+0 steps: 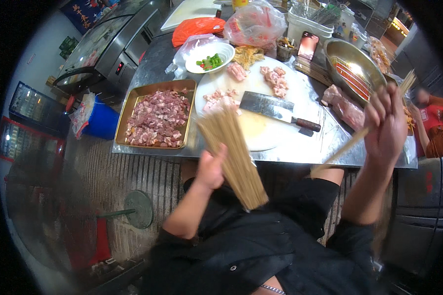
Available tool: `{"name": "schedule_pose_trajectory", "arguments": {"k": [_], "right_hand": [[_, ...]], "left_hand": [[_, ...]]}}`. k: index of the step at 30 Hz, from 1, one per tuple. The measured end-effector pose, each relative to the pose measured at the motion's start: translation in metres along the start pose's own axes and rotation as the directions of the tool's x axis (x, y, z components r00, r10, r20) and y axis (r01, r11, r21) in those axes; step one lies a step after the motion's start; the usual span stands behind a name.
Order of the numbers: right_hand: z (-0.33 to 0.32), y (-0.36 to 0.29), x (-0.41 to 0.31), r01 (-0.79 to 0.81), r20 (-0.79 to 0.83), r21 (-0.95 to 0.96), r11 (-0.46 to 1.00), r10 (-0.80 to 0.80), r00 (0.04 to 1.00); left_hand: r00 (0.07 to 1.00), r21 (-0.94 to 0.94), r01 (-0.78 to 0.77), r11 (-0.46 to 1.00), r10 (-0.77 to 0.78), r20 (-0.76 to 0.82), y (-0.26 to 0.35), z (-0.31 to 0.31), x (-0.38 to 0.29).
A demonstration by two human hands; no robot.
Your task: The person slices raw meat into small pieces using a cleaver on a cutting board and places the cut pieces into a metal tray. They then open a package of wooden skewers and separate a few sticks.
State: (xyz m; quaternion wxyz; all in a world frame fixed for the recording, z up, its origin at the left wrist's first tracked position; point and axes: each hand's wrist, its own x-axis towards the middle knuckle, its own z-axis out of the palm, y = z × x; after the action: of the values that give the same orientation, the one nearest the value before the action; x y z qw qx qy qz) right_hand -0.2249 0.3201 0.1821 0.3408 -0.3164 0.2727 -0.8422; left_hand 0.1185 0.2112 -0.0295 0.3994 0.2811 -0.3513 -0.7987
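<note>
My left hand (211,167) grips a thick bundle of wooden skewers (236,162), held tilted over my lap and the table's near edge. Raised on the right, my right hand (385,121) is closed around a smaller bunch of wooden skewers (341,152) that sticks out at both sides of the fist. Beyond the bundle lies a round white cutting board (277,136). A cleaver (267,102) with a dark wooden handle rests on it among piles of cut pale meat (275,81). To the left, a metal tray (193,110) holds diced raw meat (158,118).
A white bowl (227,55) of chopped green vegetables stands behind the board. At the right are a raw meat piece (345,107), a steel basin (341,48) and a propped phone (308,45). A blue bin (102,118) stands left on the floor. Another person (435,121) is at far right.
</note>
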Motion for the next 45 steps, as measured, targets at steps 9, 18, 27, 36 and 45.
{"name": "schedule_pose_trajectory", "arguments": {"k": [9,18,27,36,45], "right_hand": [[-0.031,0.100,-0.199,-0.781,-0.076,0.202,0.591,0.804,0.589],[-0.053,0.100,-0.196,-0.793,0.092,0.185,0.581,0.793,0.602],[-0.072,0.110,-0.122,-0.499,0.018,-0.463,0.733,0.571,0.821],[-0.021,0.183,-0.069,0.005,0.372,-0.891,0.454,0.722,0.584],[-0.183,0.242,0.179,0.352,0.341,-0.883,-0.311,0.089,0.936]], "left_hand": [[0.922,0.095,-0.288,0.953,0.302,-0.241,0.238,-0.053,0.226],[0.782,-0.112,-0.558,0.822,0.475,-0.403,0.253,-0.038,0.454],[0.991,0.218,-0.100,0.971,0.077,0.113,0.163,0.053,0.345],[0.826,0.395,-0.227,0.890,-0.039,0.563,0.044,0.035,0.097],[0.975,-0.230,-0.219,0.948,0.221,-0.018,0.056,-0.076,-0.010]]}}
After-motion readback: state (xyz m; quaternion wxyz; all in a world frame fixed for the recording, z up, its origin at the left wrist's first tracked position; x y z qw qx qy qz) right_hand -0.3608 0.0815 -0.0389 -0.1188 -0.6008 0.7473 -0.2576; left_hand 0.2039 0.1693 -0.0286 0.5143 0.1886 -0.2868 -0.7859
